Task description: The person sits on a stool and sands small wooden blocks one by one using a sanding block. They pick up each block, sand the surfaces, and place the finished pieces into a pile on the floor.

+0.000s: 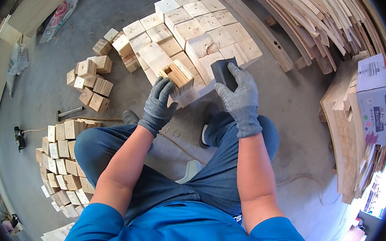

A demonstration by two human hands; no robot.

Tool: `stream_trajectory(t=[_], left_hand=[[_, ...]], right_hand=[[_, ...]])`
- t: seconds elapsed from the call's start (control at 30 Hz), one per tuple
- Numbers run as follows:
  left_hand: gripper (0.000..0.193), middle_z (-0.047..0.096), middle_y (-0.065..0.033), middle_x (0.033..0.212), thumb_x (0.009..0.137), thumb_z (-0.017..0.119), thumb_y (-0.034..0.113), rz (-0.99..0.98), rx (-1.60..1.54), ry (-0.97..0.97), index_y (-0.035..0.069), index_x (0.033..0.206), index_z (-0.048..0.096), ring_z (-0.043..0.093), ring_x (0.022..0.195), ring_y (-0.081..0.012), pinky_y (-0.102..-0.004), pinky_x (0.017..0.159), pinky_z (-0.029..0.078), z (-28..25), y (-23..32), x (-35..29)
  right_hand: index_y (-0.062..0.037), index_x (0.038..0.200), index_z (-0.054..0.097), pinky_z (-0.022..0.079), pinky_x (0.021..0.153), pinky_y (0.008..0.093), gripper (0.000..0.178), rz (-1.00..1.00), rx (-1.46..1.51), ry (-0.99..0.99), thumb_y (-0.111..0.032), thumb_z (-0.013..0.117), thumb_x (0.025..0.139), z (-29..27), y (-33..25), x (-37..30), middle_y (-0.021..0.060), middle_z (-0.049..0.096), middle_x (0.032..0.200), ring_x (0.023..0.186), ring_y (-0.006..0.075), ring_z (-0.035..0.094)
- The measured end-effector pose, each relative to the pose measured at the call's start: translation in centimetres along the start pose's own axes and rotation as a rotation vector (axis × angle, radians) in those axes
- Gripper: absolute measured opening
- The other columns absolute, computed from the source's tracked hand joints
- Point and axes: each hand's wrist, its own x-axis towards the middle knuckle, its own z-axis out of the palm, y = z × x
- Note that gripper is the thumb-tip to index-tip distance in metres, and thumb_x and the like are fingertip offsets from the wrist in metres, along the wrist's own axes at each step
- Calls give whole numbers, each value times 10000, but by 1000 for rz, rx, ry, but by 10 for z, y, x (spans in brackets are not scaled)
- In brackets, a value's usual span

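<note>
Right hand (pixel 239 93) grips a dark block (pixel 224 73); left hand (pixel 159 104) touches the hollowed wood block (pixel 181 76) at the stack's (pixel 202 26) near edge, can't tell if gripped. Risk: sideways push with loose left support could tip it onto the floor (pixel 299 126).

Bare forearms (pixel 127 165) stretched forward
Grey-knit-gloved left hand (pixel 158 107) at ten o'clock, half-curled; grey-knit-gloved right hand (pixel 241 96) at two, gripping.

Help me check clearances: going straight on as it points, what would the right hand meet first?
Beyond the dark block it holds, the right hand would probably meet the wooden blocks first, though its height above them is unclear.
</note>
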Motion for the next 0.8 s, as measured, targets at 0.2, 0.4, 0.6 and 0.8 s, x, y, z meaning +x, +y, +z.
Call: stream_trajectory(t=[0.2,0.4,0.6,0.8], left_hand=[[951,517,-220,1564,694,916,59,31,-16,-21,81,1546,494,475,1492,-484,-529,1227,454,-8,7,-7],[1200,417,-256,1609,642,1009,203,-224,-75,40,50,1628,342,447,1483,-464,-506,1252,419,-10,7,2],[1399,441,-266,1561,546,1059,313,-439,-102,7,-11,1658,275,490,1440,-429,-461,1239,432,8,-16,2],[1425,474,-244,1540,540,1067,323,-531,-206,39,-32,1664,265,510,1425,-386,-425,1234,439,24,-17,8]], right_hand=[[-136,1446,694,482,1165,498,683,27,-48,-53,-294,893,811,1,-7,-3,252,628,1468,1343,440,597],[-159,1455,692,485,1162,503,695,59,-83,-109,-335,895,814,0,-6,-5,241,621,1481,1343,438,595],[-180,1470,683,492,1145,506,700,50,-116,-171,-386,888,833,12,-13,-15,233,617,1489,1321,438,602],[-199,1489,665,484,1137,523,702,37,-206,-233,-408,874,852,26,-33,-22,239,614,1487,1312,443,601]])
